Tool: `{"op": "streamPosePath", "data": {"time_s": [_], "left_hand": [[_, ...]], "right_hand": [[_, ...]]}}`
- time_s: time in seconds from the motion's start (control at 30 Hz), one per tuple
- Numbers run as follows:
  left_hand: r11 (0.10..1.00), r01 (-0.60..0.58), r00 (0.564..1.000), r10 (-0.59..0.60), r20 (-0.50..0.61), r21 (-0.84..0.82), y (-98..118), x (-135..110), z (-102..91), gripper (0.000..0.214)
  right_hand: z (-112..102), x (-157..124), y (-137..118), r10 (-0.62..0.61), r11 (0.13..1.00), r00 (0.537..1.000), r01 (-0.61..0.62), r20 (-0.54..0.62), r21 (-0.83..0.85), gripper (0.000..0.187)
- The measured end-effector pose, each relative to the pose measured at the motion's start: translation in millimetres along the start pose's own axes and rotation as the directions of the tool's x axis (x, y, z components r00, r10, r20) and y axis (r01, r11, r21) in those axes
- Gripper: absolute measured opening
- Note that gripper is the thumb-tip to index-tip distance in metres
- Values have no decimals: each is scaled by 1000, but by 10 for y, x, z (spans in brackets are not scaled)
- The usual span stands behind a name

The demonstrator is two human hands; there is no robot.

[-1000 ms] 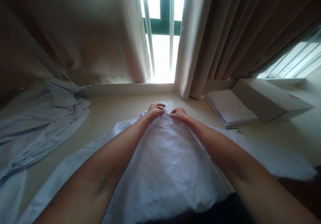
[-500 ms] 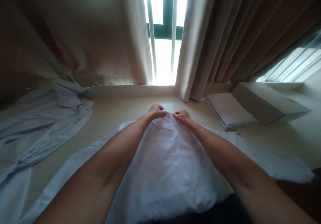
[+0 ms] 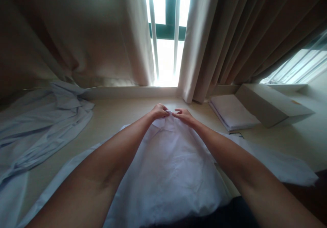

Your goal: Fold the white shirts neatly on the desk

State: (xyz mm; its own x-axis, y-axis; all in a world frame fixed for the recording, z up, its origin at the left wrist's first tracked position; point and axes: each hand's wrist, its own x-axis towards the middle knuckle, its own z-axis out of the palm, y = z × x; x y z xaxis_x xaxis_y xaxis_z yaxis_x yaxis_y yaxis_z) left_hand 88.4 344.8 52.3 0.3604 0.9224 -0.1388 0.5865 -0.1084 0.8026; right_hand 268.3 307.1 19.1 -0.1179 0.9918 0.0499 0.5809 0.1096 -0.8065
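Left hand (image 3: 158, 111) curled shut, pinching the collar (image 3: 166, 121) of the white shirt (image 3: 168, 166); right hand (image 3: 183, 115) half open, fingertips touching same collar; shirt lies spread on table (image 3: 114, 114); orange mark on box (image 3: 270, 103) too small to read.

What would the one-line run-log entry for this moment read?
left hand: pinching far edge of white shirt | right hand: fingers loosely on same edge | white shirt: spread on table | nearby: crumpled blue shirt, box

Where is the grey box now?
In the head view, the grey box lies on the table at the far right, below the brown curtain, just right of the flat white stack.
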Motion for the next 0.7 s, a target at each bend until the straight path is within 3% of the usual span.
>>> {"op": "streamPosePath", "data": {"time_s": [0.13,0.23,0.4,0.5,0.6,0.7], "left_hand": [[996,-32,999,35,33,-80,12,-21,-41,26],[996,-63,998,65,23,-59,-10,-22,-85,22],[996,-82,991,86,-99,41,14,59,-34,15],[995,-90,978,98,-187,49,7,58,-47,29],[987,-80,907,129,-401,137,-172,-127,-212,34],[957,34,818,140,-558,289,-525,-515,-412,32]], "right_hand": [[42,14,-36,-14,1000,1000,14,2,-14,26],[76,29,-22,-8,1000,1000,8,-30,9,21],[94,99,-32,42,998,998,-44,-39,-53,22],[48,123,-37,60,985,997,-68,-57,-158,25],[-45,49,14,76,929,980,-136,-183,-345,40],[-99,-116,79,-10,874,970,-110,-243,-474,47]]}}
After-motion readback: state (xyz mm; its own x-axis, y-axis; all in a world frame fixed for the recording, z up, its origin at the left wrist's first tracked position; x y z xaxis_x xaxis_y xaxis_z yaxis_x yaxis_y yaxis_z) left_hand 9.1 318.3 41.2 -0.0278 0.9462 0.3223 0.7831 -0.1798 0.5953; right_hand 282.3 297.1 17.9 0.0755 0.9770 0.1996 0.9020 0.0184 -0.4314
